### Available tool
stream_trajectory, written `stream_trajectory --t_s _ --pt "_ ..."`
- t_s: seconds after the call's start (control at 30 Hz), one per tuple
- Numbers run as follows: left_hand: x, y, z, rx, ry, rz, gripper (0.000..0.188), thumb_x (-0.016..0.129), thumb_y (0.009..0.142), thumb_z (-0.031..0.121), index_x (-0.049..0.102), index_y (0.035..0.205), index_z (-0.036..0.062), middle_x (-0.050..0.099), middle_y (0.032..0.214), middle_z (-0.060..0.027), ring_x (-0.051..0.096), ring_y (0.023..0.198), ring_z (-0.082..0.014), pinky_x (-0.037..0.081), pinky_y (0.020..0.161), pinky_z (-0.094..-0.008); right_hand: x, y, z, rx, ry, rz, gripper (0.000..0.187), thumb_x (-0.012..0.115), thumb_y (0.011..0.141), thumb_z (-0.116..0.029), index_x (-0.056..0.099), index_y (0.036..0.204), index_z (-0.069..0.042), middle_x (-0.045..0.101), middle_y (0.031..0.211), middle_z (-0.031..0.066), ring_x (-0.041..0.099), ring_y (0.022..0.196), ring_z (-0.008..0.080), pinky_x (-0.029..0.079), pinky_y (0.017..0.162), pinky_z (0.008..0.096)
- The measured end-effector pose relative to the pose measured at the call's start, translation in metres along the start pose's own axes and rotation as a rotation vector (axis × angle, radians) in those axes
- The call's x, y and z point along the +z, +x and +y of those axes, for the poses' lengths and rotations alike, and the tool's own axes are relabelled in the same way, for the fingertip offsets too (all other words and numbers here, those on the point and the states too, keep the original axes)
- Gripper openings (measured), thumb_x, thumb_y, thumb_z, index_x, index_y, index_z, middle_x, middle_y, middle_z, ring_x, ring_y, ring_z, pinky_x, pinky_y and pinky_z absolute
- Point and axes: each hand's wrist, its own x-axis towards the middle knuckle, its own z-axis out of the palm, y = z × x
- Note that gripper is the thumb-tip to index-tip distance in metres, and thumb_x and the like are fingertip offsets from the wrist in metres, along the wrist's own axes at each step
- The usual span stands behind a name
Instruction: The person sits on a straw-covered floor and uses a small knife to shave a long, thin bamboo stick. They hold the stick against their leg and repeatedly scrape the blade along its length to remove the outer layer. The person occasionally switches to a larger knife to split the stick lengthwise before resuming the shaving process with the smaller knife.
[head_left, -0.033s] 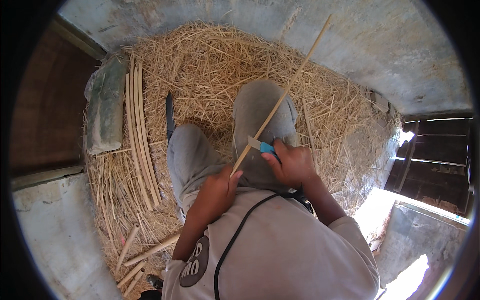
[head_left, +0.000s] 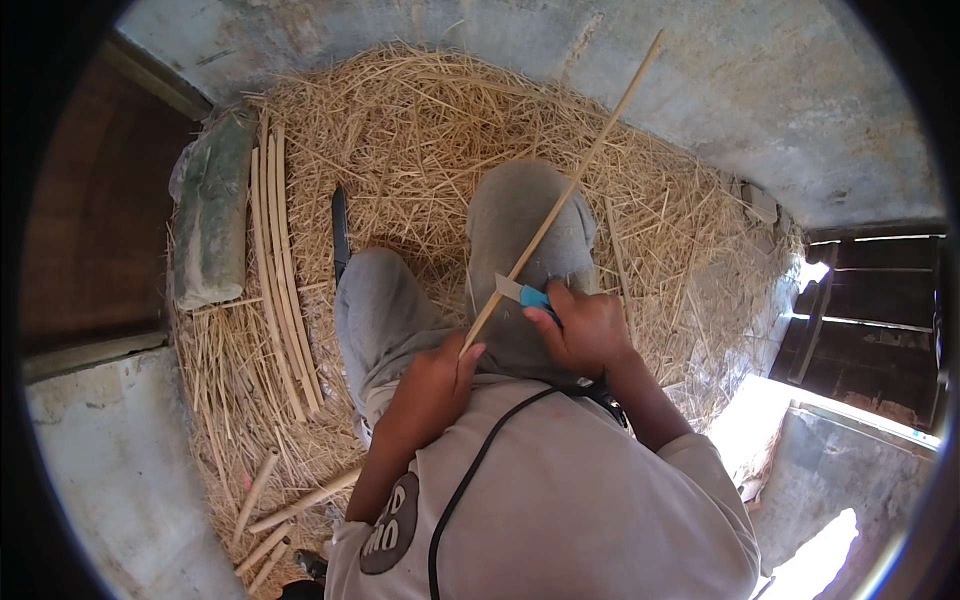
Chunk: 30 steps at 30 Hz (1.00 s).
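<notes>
A long, thin bamboo strip (head_left: 556,209) slants from my lap up to the far right, crossing over my right knee. Its near end is pinched in my left hand (head_left: 436,382), thumb lying along it. My right hand (head_left: 588,330) is closed round a blue-handled utility knife (head_left: 533,298). The knife's short, wide blade rests against the strip a little beyond my left hand. Most of the handle is hidden in my right fist.
Straw (head_left: 420,120) covers the floor. Several bamboo strips (head_left: 280,260) lie at the left beside a grey-green block (head_left: 218,210). A dark blade (head_left: 340,230) lies by my left knee. Cut bamboo pieces (head_left: 258,490) are at the lower left. Concrete walls (head_left: 760,90) surround the spot.
</notes>
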Motion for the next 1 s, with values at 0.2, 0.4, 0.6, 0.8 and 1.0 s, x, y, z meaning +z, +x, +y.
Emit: stream_trajectory --t_s 0.2,0.4,0.6,0.8,1.0 --pt "0.006 -0.014 -0.013 0.073 0.061 0.012 0.031 0.053 0.110 0.030 0.055 0.103 0.0000 0.064 0.072 -0.0292 0.064 0.069 -0.0532 0.049 0.063 -0.0587 -0.011 0.001 0.005 0.069 0.091 -0.002 0.045 0.057 0.105 -0.050 0.061 0.097 -0.006 0.066 0.065 0.0168 0.068 0.059 0.0385 0.052 0.053 0.0492" --pt "-0.005 -0.031 -0.026 -0.056 0.163 -0.042 0.032 0.057 0.108 0.033 0.056 0.101 0.0021 0.065 0.070 -0.0257 0.066 0.067 -0.0489 0.051 0.061 -0.0560 -0.009 0.003 0.028 0.100 0.174 0.105 0.040 0.060 0.104 -0.045 0.061 0.099 -0.006 0.065 0.066 0.0161 0.067 0.059 0.0394 0.051 0.054 0.0494" --pt "-0.005 0.003 -0.004 0.026 0.204 -0.032 0.036 0.057 0.108 0.036 0.057 0.100 0.0012 0.066 0.069 -0.0249 0.067 0.067 -0.0482 0.052 0.061 -0.0560 -0.007 -0.004 0.023 0.016 0.063 0.085 0.038 0.062 0.103 -0.043 0.061 0.097 -0.006 0.064 0.064 0.0163 0.066 0.056 0.0396 0.050 0.052 0.0495" --pt "-0.001 0.042 0.021 0.085 0.165 0.006 0.039 0.055 0.109 0.037 0.056 0.098 -0.0008 0.065 0.071 -0.0269 0.066 0.070 -0.0503 0.051 0.063 -0.0573 -0.008 0.002 0.018 0.029 0.094 0.075 0.037 0.062 0.103 -0.043 0.061 0.095 -0.007 0.061 0.060 0.0163 0.065 0.054 0.0405 0.049 0.051 0.0503" --pt "0.001 0.036 0.015 0.067 0.144 -0.017 0.037 0.053 0.110 0.035 0.054 0.100 -0.0007 0.064 0.073 -0.0286 0.065 0.071 -0.0519 0.050 0.064 -0.0576 -0.003 0.003 0.014 0.060 0.077 0.102 0.046 0.061 0.102 -0.051 0.062 0.088 -0.007 0.063 0.058 0.0148 0.066 0.052 0.0389 0.051 0.049 0.0498"
